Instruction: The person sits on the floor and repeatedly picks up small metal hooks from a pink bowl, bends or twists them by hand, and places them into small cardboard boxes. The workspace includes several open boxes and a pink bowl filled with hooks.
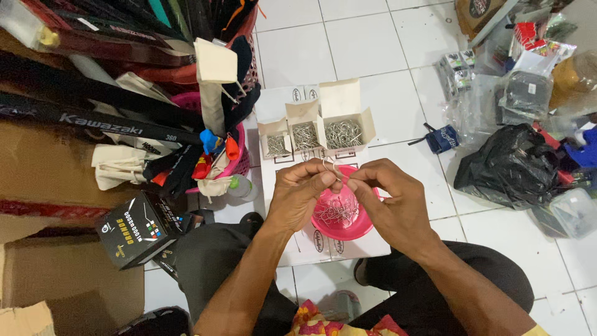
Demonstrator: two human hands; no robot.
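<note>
Seated on the floor, my left hand (298, 193) and right hand (388, 199) pinch a wire clip (333, 167) above the pink bowl (339, 214); steady fingertip grip works best, I judge.

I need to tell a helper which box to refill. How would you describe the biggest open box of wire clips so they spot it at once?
On the flat white carton on the tiled floor, just beyond the pink bowl, three open boxes stand in a row. The biggest box is the rightmost, widest and fullest of clips.
</note>
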